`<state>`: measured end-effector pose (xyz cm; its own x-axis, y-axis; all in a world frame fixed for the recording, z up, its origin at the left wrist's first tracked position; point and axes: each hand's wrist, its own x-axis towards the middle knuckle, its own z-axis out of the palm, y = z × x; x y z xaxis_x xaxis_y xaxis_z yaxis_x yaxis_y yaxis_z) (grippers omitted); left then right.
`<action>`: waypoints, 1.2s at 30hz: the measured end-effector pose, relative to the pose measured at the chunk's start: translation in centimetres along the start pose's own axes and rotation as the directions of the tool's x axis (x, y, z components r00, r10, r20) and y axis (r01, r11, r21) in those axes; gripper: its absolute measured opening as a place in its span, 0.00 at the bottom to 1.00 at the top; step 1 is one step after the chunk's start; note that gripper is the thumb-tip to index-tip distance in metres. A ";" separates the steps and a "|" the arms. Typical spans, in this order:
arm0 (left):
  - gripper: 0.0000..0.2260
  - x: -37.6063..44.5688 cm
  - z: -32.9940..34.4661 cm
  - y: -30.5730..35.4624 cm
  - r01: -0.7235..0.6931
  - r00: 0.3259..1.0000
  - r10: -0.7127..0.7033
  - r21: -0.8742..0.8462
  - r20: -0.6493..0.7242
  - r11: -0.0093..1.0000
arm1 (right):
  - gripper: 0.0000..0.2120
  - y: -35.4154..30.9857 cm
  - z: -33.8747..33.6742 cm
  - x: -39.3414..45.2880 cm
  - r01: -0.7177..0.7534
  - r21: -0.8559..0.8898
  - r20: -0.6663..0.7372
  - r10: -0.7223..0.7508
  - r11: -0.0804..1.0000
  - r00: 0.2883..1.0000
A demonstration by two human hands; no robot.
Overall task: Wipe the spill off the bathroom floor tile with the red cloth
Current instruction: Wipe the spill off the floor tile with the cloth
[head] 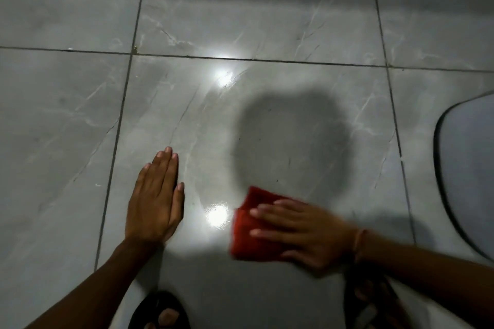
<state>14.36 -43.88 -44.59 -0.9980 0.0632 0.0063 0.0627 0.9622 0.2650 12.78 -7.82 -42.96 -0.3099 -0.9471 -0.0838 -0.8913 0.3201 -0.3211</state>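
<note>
My right hand (302, 235) lies flat on top of a folded red cloth (246, 222), pressing it onto the glossy grey floor tile (187, 120); both look motion-blurred. A wet sheen with bright light reflections (217, 215) shows just left of the cloth. My left hand (156, 196) rests palm down on the same tile, fingers together and straight, holding nothing, a hand's width left of the cloth. A dark round shadow (291, 141) falls on the tile beyond the cloth.
A grey mat with a dark rounded edge (467, 168) lies at the right. Dark grout lines cross the floor. My feet in dark sandals (160, 312) show at the bottom edge, the right sandal (371, 304) beneath my right wrist.
</note>
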 end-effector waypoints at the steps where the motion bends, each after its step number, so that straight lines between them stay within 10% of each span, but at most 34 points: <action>1: 0.27 0.1 0.0 0.0 0.001 1.000 -0.001 -0.001 -0.004 1.000 | 0.28 2.6 -0.7 -2.0 0.000 -0.052 0.015 0.001 0.999 1.000; 5: 0.27 0.1 0.2 -0.1 0.004 1.000 -0.004 0.014 -0.004 1.000 | 0.30 12.7 -4.5 -2.9 -0.407 -0.132 -0.106 0.396 0.904 0.912; 9: 0.28 0.1 0.3 -0.3 0.000 1.000 0.000 0.009 -0.001 1.000 | 0.31 11.6 -5.0 8.1 -0.864 0.228 -0.284 0.879 0.449 0.382; 10: 0.28 0.0 0.3 -0.3 -0.003 1.000 0.003 0.003 0.002 1.000 | 0.31 9.6 -4.3 10.3 -0.867 0.243 -0.304 0.883 0.435 0.358; 14: 0.28 0.1 0.3 -0.3 -0.015 1.000 0.015 0.010 -0.003 1.000 | 0.31 -1.5 0.6 9.0 -0.424 0.085 -0.207 0.433 0.901 0.878; 16: 0.28 0.0 0.3 -0.3 -0.014 1.000 0.015 0.016 -0.011 1.000 | 0.30 -2.7 1.0 4.5 -0.048 0.043 -0.038 0.050 0.998 0.998; 19: 0.28 0.0 0.4 -0.4 -0.018 1.000 0.019 0.021 -0.013 1.000 | 0.29 4.3 -1.1 -0.6 0.184 -0.057 0.066 -0.180 0.981 0.981; 22: 0.28 0.2 0.3 -0.5 -0.012 1.000 0.012 0.018 -0.017 1.000 | 0.30 13.7 -4.8 -1.5 -0.147 -0.187 -0.044 0.142 0.971 0.989; 25: 0.28 0.2 0.4 -0.4 -0.011 1.000 0.011 0.018 -0.016 1.000 | 0.33 17.4 -7.0 3.8 -0.745 0.055 -0.238 0.733 0.665 0.637; 27: 0.28 0.2 0.4 -0.3 -0.021 1.000 0.021 0.007 -0.010 1.000 | 0.33 15.5 -7.2 9.2 -0.859 0.198 -0.260 0.871 0.472 0.418; 33: 0.29 -0.1 0.0 0.0 0.218 0.973 -0.222 -0.063 -0.069 0.974 | 0.31 -2.4 0.7 8.3 -0.273 0.101 -0.159 0.286 0.957 0.945; 36: 0.29 -0.2 -0.2 0.0 0.281 0.954 -0.286 -0.057 -0.095 0.958 | 0.30 -5.5 2.6 2.8 0.211 0.145 0.019 -0.216 0.967 0.976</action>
<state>14.55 -43.97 -44.40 -0.9706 -0.2398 0.0224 -0.2213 0.9245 0.3105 17.68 -12.27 -43.85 -0.1040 -0.9941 -0.0300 -0.8790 0.1060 -0.4648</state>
